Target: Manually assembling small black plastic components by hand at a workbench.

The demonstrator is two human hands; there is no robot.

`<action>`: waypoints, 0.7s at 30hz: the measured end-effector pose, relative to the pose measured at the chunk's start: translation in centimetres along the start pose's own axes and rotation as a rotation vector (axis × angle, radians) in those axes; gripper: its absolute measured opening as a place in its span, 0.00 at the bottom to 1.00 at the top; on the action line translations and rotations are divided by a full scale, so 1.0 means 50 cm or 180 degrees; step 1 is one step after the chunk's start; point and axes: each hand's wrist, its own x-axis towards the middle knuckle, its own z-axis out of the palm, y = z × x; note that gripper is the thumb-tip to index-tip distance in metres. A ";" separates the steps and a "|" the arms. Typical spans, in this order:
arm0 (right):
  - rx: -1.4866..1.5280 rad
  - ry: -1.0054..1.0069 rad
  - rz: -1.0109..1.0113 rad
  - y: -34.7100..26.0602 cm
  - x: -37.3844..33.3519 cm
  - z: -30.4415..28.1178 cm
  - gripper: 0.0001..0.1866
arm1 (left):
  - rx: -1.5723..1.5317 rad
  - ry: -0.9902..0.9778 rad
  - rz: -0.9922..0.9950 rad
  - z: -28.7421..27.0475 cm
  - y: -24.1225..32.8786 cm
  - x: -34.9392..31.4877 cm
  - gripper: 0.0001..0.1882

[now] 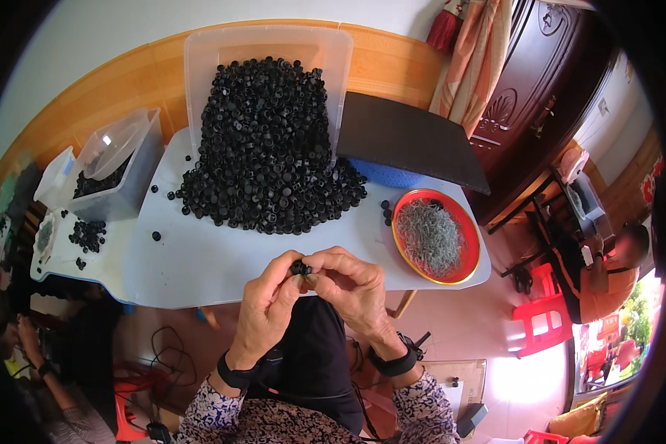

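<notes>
- Two bare hands meet at the near side of a pale surface [222,270], seen from above. Thumb and fingertips of the left hand [268,296] and right hand [350,288] are pinched together around one small black piece [300,267]; whether it is a single part or two joined is too small to tell.
- The piece is held up before the surface's front edge, above dark trousers [307,355]. A slip of the fingertips could drop it into the lap or onto the floor, since nothing but the pinch appears to support it.
- Beyond the hands, a great heap of black caps [266,185] spills from a tipped translucent tub [274,43]. A bump to the tub, or a reach into the slope, could send more sliding forward.
- Several loose caps [156,236] lie left of the heap; a sleeve could brush them away, or a dropped piece be lost among the lookalikes.
- On the right, a red dish [473,255] full of thin grey pieces [429,237] stands near the surface's edge. A knock from the right elbow might tip it, and its tangled contents would probably scatter.
</notes>
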 end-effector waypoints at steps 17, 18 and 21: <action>0.1207 0.0228 0.0158 0.023 -0.026 -0.002 0.12 | 0.0181 0.0097 0.0174 0.026 0.005 0.000 0.14; 0.1211 0.0235 0.0129 0.026 -0.027 -0.002 0.12 | 0.0265 0.0131 0.0258 0.026 0.001 0.000 0.13; 0.1228 0.0259 0.0232 0.026 -0.028 -0.005 0.12 | 0.0496 0.0124 0.0220 0.027 0.010 0.005 0.13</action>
